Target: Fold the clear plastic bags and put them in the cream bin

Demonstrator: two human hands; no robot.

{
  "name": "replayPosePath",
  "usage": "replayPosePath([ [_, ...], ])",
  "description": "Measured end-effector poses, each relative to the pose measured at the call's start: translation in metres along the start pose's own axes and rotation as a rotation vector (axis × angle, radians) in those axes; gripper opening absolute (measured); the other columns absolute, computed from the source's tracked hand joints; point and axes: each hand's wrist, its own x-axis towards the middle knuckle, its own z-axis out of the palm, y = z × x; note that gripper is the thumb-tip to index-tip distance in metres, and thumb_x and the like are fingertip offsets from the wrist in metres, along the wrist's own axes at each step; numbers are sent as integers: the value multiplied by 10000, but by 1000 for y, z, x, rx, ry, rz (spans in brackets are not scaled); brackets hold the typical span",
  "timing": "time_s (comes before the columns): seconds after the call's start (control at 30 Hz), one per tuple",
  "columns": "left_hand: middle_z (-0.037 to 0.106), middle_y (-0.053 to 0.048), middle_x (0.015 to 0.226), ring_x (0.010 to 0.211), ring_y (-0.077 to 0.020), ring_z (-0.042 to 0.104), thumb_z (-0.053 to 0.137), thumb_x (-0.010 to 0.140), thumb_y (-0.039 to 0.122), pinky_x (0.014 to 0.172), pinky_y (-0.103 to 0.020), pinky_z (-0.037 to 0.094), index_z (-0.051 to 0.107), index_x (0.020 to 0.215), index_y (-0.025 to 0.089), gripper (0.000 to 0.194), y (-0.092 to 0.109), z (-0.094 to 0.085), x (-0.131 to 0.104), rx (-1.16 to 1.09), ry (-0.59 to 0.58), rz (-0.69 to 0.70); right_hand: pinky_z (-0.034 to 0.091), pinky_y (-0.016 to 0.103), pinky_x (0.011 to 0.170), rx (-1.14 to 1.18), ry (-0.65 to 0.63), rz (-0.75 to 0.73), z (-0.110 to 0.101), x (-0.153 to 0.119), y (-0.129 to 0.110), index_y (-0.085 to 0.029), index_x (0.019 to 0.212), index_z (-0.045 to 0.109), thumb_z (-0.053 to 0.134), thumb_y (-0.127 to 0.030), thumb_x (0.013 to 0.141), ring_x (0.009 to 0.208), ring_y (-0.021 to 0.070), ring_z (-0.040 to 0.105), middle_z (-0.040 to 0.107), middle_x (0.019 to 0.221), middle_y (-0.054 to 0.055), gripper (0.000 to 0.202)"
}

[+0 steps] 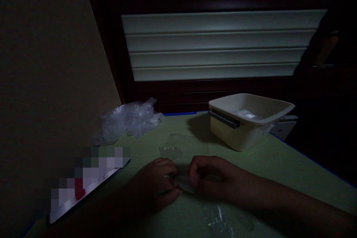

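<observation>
Both my hands meet low in the middle of the view, over a pale green tabletop. Between them is a small piece of clear plastic, seemingly a bag point(184, 183). My left hand point(161, 184) pinches its left side with thumb and fingers. On its other side, my right hand point(208, 176) has its fingertips closed on the plastic. A flat clear plastic bag point(181, 147) lies on the table just beyond my hands. Another crinkled clear plastic piece point(219, 221) lies nearer to me, below my right hand. The dim light hides fine detail.
A cream plastic bin point(231, 134) with a grey handle stands at the back right, clear plastic inside. A heap of crumpled clear plastic point(131, 119) lies at the back left. A white flat object point(83, 197), partly blurred out, is at the left. A louvred panel point(217, 44) rises behind.
</observation>
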Motion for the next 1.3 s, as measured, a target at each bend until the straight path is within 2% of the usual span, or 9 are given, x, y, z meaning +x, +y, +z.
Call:
replayPosePath([
  [0.2,610,-51,786,762,-159,542,491,821,175,701,-299,426,630,766,163,150,-2,4,1,18,40,-30,392,242,628,-20,57,6,1,4,9,-159,860,495,664,-270,684,704,120,469,500,777,-8,268],
  [0.33,616,-48,755,737,-158,542,480,855,221,694,-304,415,633,733,148,209,-3,2,2,-30,71,-28,354,217,549,-88,118,27,5,8,21,-155,727,503,584,-202,725,606,103,447,481,660,-32,93],
  [0.5,613,-36,744,728,-152,541,539,832,262,706,-306,408,615,686,151,199,-3,2,3,-21,111,-28,311,203,493,-202,184,41,6,14,35,-159,656,477,504,-152,748,538,85,397,430,591,-50,97],
  [0.57,612,-28,746,734,-148,542,560,807,219,709,-301,405,609,677,156,152,-2,2,3,-7,131,-18,344,205,510,-228,224,40,6,14,37,-156,738,505,518,-147,745,566,96,445,490,630,-34,18],
  [0.7,577,-12,699,690,-139,520,584,766,184,660,-285,399,576,636,159,133,-1,1,3,71,146,-38,417,247,557,-409,377,17,4,10,35,-146,1094,462,561,-182,744,642,135,524,579,875,53,365],
  [0.8,546,-17,692,664,-141,500,583,768,199,615,-277,391,540,621,159,159,2,-2,3,169,177,-52,453,304,658,-602,450,-65,3,7,34,-137,1187,422,567,-185,750,779,183,549,547,1023,115,463],
  [0.9,563,-33,741,697,-153,512,548,791,176,628,-282,410,563,683,166,110,7,-5,2,250,173,11,457,313,726,-701,416,-161,2,7,33,-144,1107,507,522,-109,763,844,189,554,549,1013,108,346],
  [1.07,601,-63,766,707,-169,534,438,842,196,666,-299,454,585,767,149,172,17,-5,1,295,-24,102,454,299,766,-803,220,-284,3,8,27,-165,930,629,456,-30,763,859,183,582,629,913,82,276],
  [1.3,574,-35,622,585,-164,523,389,861,219,555,-286,433,581,675,147,277,19,-5,0,357,-97,101,374,304,954,-838,-9,-322,11,6,25,-136,1166,544,443,-86,801,1093,185,518,582,1177,113,382],
])
